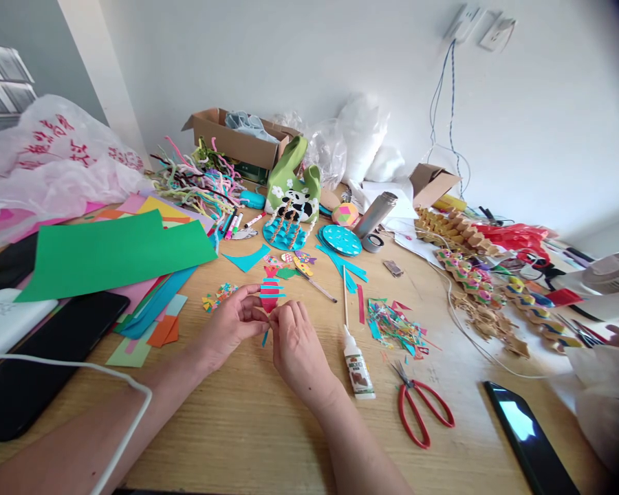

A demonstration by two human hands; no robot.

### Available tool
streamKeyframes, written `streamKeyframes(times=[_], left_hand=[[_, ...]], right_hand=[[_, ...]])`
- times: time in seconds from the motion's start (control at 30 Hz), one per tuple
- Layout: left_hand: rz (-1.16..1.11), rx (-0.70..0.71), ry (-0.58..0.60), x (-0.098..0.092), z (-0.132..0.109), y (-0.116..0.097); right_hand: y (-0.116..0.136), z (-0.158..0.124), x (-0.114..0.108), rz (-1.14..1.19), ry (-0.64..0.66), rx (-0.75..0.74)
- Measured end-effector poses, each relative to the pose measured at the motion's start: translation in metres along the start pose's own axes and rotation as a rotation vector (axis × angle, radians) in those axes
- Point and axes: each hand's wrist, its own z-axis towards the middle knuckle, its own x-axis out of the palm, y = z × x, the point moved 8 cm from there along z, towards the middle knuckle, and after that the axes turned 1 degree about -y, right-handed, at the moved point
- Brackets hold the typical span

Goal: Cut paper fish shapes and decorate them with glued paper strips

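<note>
- The person's left hand (237,315) was bent around the left side of a small red paper shape with light-blue stripes across it (269,301), thumb and fingers drawn nearly together with the paper's edge pinched between them.
- The right hand (298,338) met it from the other side, fingers curled and close together at the shape's lower end; its fingertips were partly hidden, so whether it pinched the paper could not be told.
- The striped shape was held upright above the light-brown wooden table (211,433), between the two hands; a narrow blue paper strip (265,338) stuck out below the fingers.
- Right of the hands lay a white plastic glue bottle with a printed label (358,370), its nozzle near the lower end of a thin wooden stick (346,295).
- Farther right were red-handled metal scissors (421,405), blades apart, and just beyond them a heap of multicoloured paper scraps (392,323).
- To the left, a large green paper sheet (108,253) lay over other coloured papers.
- Beyond the hands, round blue discs with white marks (342,240) lay near a silver metal flask (375,214), which was tilted.
</note>
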Motion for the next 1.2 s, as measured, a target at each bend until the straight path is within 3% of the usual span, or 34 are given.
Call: streamKeyframes(times=[0.2,0.33,0.47,0.6,0.93,1.2], left_hand=[[0.015,0.017,-0.032,-0.003,0.0,0.0],[-0.054,0.006,-0.061,-0.006,0.002,-0.001],[-0.143,-0.03,-0.079,-0.008,0.002,-0.001],[-0.186,-0.042,-0.092,-0.01,0.002,0.0],[-0.193,-0.029,-0.106,-0.014,0.003,0.001],[-0.178,-0.021,-0.084,-0.012,0.003,-0.003]], right_hand=[[-0.001,0.0,-0.004,0.137,-0.066,0.028],[-0.018,-0.003,-0.008,0.36,-0.153,0.218],[-0.031,-0.005,0.011,0.709,-0.032,0.449],[-0.027,-0.006,0.031,1.021,0.063,0.551],[-0.031,-0.009,0.038,1.184,-0.005,0.653],[-0.039,-0.009,0.031,1.087,-0.057,0.658]])
